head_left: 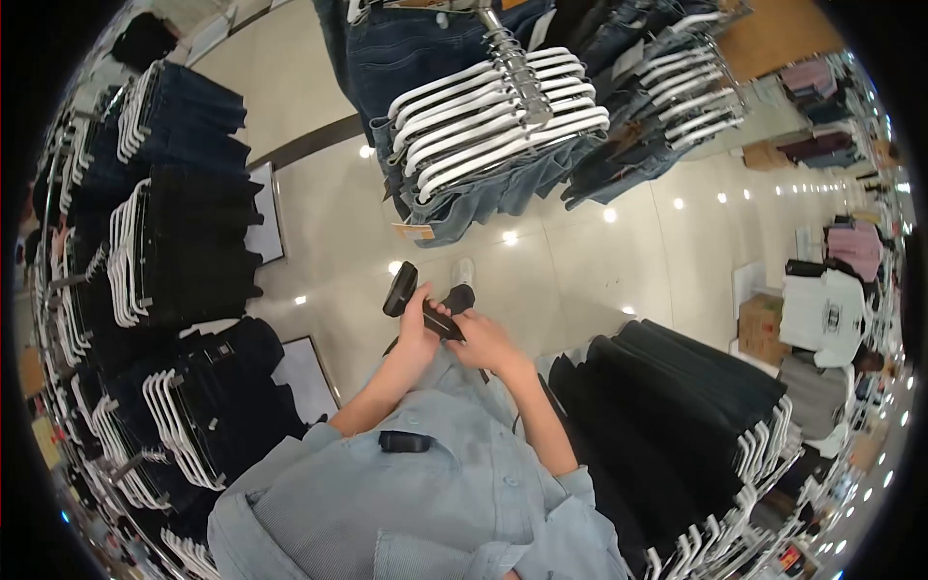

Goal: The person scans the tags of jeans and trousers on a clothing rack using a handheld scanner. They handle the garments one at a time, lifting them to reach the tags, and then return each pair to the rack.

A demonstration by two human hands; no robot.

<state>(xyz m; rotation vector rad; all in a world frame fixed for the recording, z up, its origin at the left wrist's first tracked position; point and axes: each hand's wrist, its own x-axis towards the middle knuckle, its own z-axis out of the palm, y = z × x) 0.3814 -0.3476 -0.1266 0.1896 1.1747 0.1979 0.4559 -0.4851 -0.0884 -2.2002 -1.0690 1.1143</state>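
Observation:
In front of my light blue shirt I hold a black handheld scanner, its wide head pointing up and to the left. My left hand is closed around the scanner's handle just below the head. Toward the handle's lower end, my right hand is also closed on it, with the fingers close to those of the left. Parts of the handle are hidden behind my fingers. A small black device is clipped to my shirt front.
Ahead hangs a rack of blue jeans on white hangers. Dark trousers line the left side, and black trousers hang close on my right. A cardboard box and a white T-shirt are farther right. The tiled floor is shiny.

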